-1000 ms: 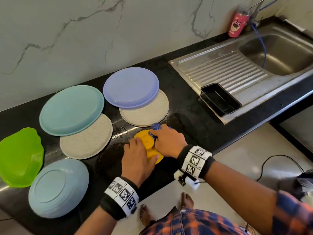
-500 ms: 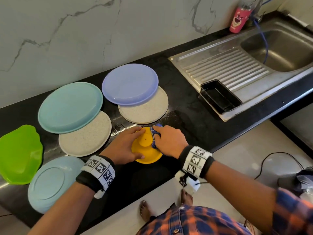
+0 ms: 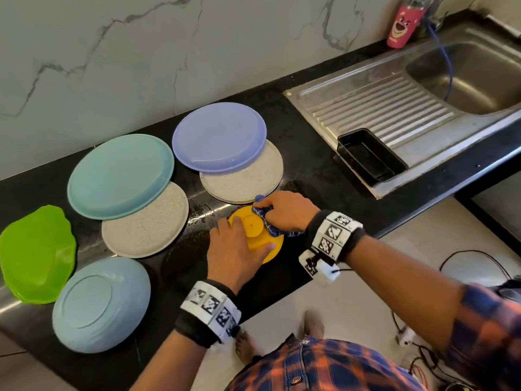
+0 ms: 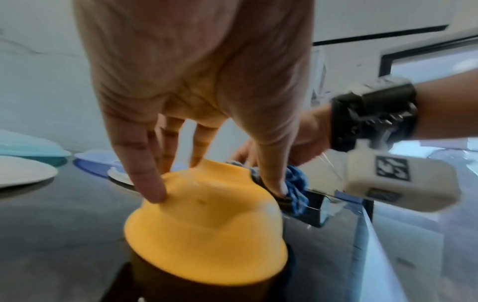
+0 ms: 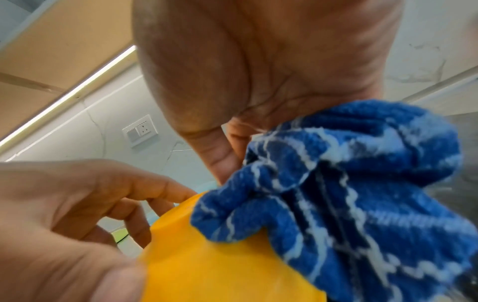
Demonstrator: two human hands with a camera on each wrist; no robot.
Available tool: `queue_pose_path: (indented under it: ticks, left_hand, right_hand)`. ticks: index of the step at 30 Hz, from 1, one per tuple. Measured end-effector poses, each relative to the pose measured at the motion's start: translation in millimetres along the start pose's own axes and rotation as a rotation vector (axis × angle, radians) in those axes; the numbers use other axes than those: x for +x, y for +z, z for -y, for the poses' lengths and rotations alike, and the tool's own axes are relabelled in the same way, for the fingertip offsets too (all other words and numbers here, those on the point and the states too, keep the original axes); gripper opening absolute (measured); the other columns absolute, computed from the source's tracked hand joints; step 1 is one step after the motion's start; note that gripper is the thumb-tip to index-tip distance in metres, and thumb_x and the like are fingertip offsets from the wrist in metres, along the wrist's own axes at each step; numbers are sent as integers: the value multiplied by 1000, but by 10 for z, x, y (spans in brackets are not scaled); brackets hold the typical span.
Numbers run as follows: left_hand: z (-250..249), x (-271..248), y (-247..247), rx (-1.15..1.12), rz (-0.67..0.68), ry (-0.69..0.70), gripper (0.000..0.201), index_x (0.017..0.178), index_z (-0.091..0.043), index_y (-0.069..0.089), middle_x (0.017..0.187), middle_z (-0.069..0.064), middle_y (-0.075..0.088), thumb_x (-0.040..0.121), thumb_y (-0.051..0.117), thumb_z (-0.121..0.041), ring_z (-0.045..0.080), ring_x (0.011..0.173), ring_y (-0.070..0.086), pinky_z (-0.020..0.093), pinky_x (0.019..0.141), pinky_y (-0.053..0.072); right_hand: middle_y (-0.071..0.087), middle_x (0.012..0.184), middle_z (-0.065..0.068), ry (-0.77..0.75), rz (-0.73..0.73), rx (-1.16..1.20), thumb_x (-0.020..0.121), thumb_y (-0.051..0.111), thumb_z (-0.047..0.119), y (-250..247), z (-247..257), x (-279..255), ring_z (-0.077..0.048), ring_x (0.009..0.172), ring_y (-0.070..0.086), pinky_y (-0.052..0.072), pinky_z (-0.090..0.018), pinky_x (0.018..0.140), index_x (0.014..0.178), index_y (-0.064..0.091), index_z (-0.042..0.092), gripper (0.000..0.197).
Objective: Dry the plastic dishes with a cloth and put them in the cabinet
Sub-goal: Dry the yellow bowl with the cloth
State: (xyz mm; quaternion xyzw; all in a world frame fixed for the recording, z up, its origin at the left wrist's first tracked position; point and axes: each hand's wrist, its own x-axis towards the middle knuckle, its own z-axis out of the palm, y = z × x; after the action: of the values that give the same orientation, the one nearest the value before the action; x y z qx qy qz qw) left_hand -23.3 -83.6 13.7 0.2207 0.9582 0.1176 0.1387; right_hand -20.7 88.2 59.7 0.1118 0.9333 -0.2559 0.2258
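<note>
Yellow round plastic bowl (image 3: 260, 235) sits upside down on the black desk (image 3: 310, 170); left hand (image 3: 235, 249) grasps it, right hand (image 3: 284, 211) clenches a blue striped cloth (image 3: 267, 222) against it.

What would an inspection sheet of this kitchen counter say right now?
Surface: black counter, wet patches near the bowl.
Job's things: yellow bowl upside down; blue cloth against it; six plates, upside down, some overlapping.
Clutter: black tray on the sink drainboard; pink cup.
Hands: left hand holds the bowl; right hand grips the cloth.
Cables: black cable on the floor.
Surroundings: marble wall.
</note>
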Motion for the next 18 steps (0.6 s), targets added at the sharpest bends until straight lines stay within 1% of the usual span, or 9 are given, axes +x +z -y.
queue_pose_path:
  ticks: [3,4,6,8,10,12,14,16,18]
  left_hand:
    - [326,210,-154,-165,131,119,100,148,-28,36,125,10,45,65,80,-60,33,119,48,43,99,42]
    - [426,268,-188,-183,169,173,103,150,-31,35,126,9,45,62,81,-58,32,119,47,42,100,41]
    - [542,342,-225,-197,220,260,105,151,-34,34,139,5,41,59,74,-60,27,128,41,42,107,36]
    - [606,380,-211,-223,245,305,106,151,-34,34,152,-2,36,57,68,-68,21,138,35,43,114,31]
    - [639,376,-188,-239,250,327,106,153,-33,30,158,-6,31,61,66,-71,18,143,31,43,118,28]
    - [659,352,-141,-228,235,340,102,154,-29,28,160,-5,27,69,75,-59,17,146,27,38,119,24]
    - [639,323,-96,-211,202,338,99,155,-24,28,161,-2,26,74,82,-45,18,147,26,37,119,23]
    - [593,301,-82,-199,175,309,99,155,-21,29,160,0,27,74,83,-42,21,147,26,38,120,22]
    - [536,264,-81,-176,160,267,100,155,-18,30,159,4,29,74,83,-43,24,145,30,38,120,24]
  right_hand:
    - [63,128,-6,-35,60,8,92,51,19,-56,-42,47,-28,109,61,49,-35,95,138,57,33,49]
    - [62,129,-7,-40,61,6,93,51,19,-55,-51,52,-28,109,60,48,-35,97,139,57,33,49]
    - [61,132,-7,-39,45,23,94,50,21,-18,-79,48,-28,110,60,49,-37,97,141,54,35,49]
    - [58,137,-6,-25,-18,54,95,47,26,72,-107,38,-29,114,59,49,-39,97,142,51,39,49]
    - [57,138,-6,8,-122,71,96,43,34,222,-124,12,-31,114,59,49,-38,92,144,48,39,48]
    - [56,133,-10,62,-207,79,99,40,38,428,-125,-78,-36,110,59,48,-39,89,148,43,35,49]
    - [53,127,-13,73,-239,108,101,37,42,640,-126,-219,-37,105,58,47,-41,90,150,38,32,49]
    - [48,127,-12,63,-220,138,102,37,44,778,-97,-387,-37,102,58,48,-42,90,151,33,30,51]
    - [42,131,-11,68,-200,123,103,36,43,797,-57,-476,-37,103,58,49,-44,90,155,24,30,55]
